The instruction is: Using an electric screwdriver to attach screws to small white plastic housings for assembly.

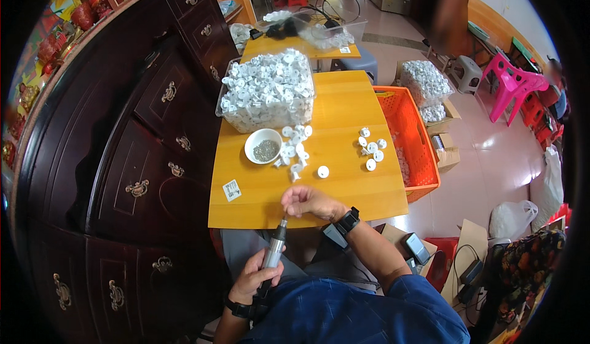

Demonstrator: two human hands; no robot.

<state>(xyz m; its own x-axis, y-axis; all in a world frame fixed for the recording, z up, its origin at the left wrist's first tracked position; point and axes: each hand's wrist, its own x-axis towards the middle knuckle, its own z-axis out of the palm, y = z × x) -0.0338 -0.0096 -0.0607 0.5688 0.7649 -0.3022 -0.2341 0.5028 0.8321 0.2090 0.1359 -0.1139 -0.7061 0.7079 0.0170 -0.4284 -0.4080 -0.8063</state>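
Note:
My left hand (253, 274) is wrapped round a silver and black electric screwdriver (275, 253), its tip pointing up and away from me at the table's near edge. Right at that tip, the fingers of my right hand (314, 203) are pinched together; whatever they hold is too small to make out. Beyond my hands stands a white bowl (248, 140) with small metal screws (266, 151) in it. White plastic parts (289, 152) lie loose beside the bowl. One round white part (323, 172) sits alone, and several more parts (372, 148) are grouped toward the right edge.
A clear bin (264, 120) heaped with white parts stands at the table's (344, 206) back left. An orange crate (424, 172) adjoins the right side. Dark wooden drawers (141, 160) rise close on the left. A printed label (232, 190) lies near the front left.

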